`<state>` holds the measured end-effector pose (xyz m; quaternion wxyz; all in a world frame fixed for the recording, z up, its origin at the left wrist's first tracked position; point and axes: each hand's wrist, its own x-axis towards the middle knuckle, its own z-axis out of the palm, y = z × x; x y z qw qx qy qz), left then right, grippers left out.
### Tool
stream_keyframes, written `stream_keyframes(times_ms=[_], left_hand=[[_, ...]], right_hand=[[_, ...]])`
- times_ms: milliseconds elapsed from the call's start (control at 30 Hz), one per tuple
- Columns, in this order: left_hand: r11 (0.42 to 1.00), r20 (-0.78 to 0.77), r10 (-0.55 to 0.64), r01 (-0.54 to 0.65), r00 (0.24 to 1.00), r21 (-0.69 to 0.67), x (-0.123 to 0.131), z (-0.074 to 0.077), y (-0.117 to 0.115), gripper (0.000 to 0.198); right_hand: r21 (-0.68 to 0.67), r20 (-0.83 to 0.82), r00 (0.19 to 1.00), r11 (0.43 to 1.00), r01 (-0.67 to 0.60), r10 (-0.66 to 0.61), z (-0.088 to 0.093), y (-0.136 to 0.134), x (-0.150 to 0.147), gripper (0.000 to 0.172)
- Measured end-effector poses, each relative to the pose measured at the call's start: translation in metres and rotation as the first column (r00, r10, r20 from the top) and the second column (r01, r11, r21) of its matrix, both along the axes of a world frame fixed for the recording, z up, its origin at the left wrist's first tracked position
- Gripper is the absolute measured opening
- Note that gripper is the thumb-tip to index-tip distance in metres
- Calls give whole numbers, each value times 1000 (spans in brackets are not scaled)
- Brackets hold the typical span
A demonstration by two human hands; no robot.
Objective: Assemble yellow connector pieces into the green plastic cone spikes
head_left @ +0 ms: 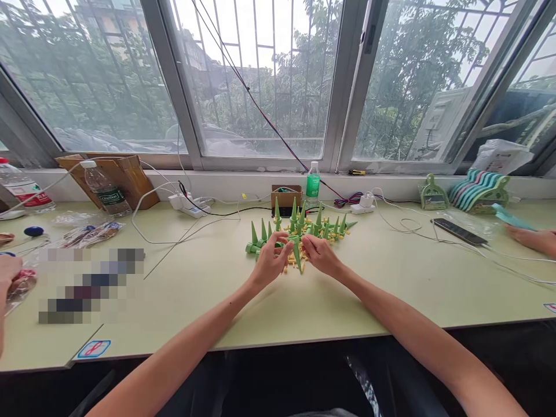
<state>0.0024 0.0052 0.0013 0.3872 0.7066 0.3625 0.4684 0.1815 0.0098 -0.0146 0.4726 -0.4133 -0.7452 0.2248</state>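
Note:
Between my two hands, a green plastic cone-shaped spike (297,258) hangs with its point down toward the table. My left hand (270,260) is closed on its wide upper end with thumb and fingertips. My right hand (321,253) is pinched right beside the spike's upper end; whatever its fingertips hold is too small or hidden to make out. Behind my hands several more green spikes (319,219) stand upright or lie in a cluster. Small yellow plastic pieces (290,262) are scattered beneath and among them.
Behind the spikes are a small cardboard box (286,196) and a green-labelled bottle (313,180). Power strips (191,207) and cables run along the back. To the right lie a phone (459,231) and a stack of hangers (478,191). Other people's hands (532,238) appear at both sides.

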Motion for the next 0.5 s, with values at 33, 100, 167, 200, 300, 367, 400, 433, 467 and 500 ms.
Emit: stream_keyframes(times_ms=[33,100,167,200,300,367,400,433,467,500], left_hand=[[1000,29,-3,3,1000,-13,0,0,1,38],[998,84,-21,26,996,-60,0,1,2,40],[987,117,-65,81,991,-140,0,2,3,50],[975,125,-95,118,988,-187,0,2,3,55],[921,135,-186,220,973,-322,-2,3,2,63],[880,134,-244,278,960,-385,-2,3,2,66],[863,136,-268,300,954,-406,-3,3,1,67],[850,140,-286,318,948,-420,-3,3,1,68],[840,145,-299,332,943,-428,-3,2,1,69],[833,153,-308,344,939,-433,-4,2,2,69]], right_hand=[[1,0,1000,1000,7,-7,0,0,0,42],[9,0,1000,1000,20,-20,0,0,1,42],[16,-4,1000,1000,21,-21,0,-1,1,42],[15,-6,1000,1000,16,-16,0,-1,1,41],[6,-3,1000,1000,-3,3,2,-4,0,40],[7,5,1000,1000,-17,17,4,-6,0,40],[9,8,1000,1000,-26,25,5,-7,-1,40],[10,11,999,999,-35,34,6,-8,-1,39],[11,12,999,999,-44,43,7,-8,-1,39],[12,13,999,999,-52,52,7,-9,0,39]])
